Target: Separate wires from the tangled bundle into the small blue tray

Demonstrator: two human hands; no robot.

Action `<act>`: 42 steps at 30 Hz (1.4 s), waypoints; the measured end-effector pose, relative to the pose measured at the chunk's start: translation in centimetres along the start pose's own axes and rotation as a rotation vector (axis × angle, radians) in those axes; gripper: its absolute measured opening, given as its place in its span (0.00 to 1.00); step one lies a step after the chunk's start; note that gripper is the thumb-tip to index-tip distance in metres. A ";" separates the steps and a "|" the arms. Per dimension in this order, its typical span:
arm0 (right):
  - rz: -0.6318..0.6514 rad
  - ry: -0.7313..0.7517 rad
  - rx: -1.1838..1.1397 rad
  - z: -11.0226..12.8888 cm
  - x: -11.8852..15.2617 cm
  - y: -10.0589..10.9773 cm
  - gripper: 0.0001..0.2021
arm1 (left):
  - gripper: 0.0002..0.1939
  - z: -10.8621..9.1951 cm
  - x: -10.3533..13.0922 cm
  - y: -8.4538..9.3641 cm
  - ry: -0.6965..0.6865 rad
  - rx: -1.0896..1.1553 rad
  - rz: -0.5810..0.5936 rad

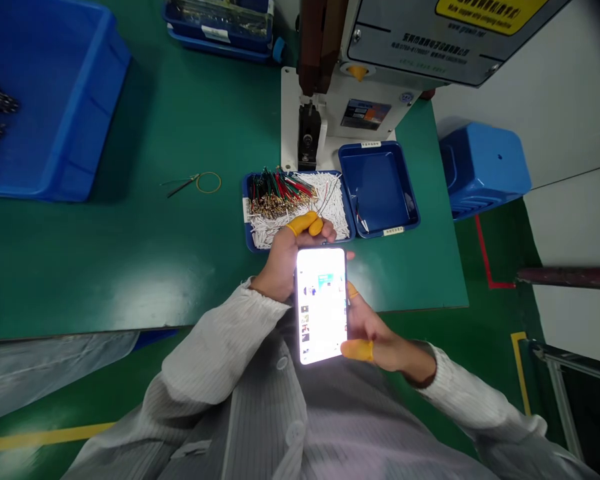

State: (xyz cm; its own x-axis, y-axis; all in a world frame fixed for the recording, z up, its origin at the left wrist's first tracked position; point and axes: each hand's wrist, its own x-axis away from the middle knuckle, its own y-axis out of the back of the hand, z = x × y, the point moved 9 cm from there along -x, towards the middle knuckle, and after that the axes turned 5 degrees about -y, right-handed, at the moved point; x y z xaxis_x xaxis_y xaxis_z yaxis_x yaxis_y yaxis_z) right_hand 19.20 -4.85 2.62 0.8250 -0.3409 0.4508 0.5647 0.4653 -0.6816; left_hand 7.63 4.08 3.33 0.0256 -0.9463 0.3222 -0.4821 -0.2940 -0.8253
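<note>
My right hand [375, 330], with yellow finger cots, grips a smartphone [323, 307] by its right edge. The phone's lit screen faces up, mostly washed out to white. At the phone's upper left is my left hand [290, 250], its yellow-covered thumb and finger pressed together over the front of a blue tray [247, 230]; what they pinch, if anything, I cannot make out. That tray holds many white sleeves [337, 223] and a heap of red, green and black wires [283, 190] with brass-coloured ends. Thin dark wires show just beyond my left fingertips.
A crimping machine [360, 107] stands behind the trays. Beside the full tray, another blue tray [380, 190] holds a few white-ended wires. A large blue bin [80, 127] with dark bundles is at left. A wire loop [209, 183] lies on the green table [105, 267].
</note>
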 end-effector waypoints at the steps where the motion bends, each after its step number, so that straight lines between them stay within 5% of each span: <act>1: 0.018 -0.027 0.000 0.0 0.2 -0.2 0.51 | 0.11 0.0 0.0 0.0 0.001 0.007 0.002; 15: 0.124 -0.061 0.038 -0.4 0.9 -0.5 0.55 | 0.12 0.4 0.2 -0.7 0.020 0.114 0.045; 25: -0.220 0.220 0.132 1.8 -1.4 1.4 0.37 | 0.17 -0.4 0.4 -1.0 -0.041 -0.040 -0.003; 37: -0.479 0.170 0.285 2.6 -2.1 2.1 0.31 | 0.15 -0.3 0.5 -0.3 -0.139 -0.114 0.007; 42: -0.393 0.183 0.197 2.3 -2.2 1.6 0.30 | 0.15 -0.2 0.4 -0.1 -0.096 -0.109 -0.008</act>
State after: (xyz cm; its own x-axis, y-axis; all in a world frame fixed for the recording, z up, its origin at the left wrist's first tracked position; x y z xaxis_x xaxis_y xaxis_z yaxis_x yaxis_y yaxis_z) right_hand 18.33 -1.47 1.81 0.5403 -0.6524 0.5315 0.8414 0.4121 -0.3495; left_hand 7.55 3.79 3.59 0.1109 -0.9539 0.2788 -0.5737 -0.2905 -0.7658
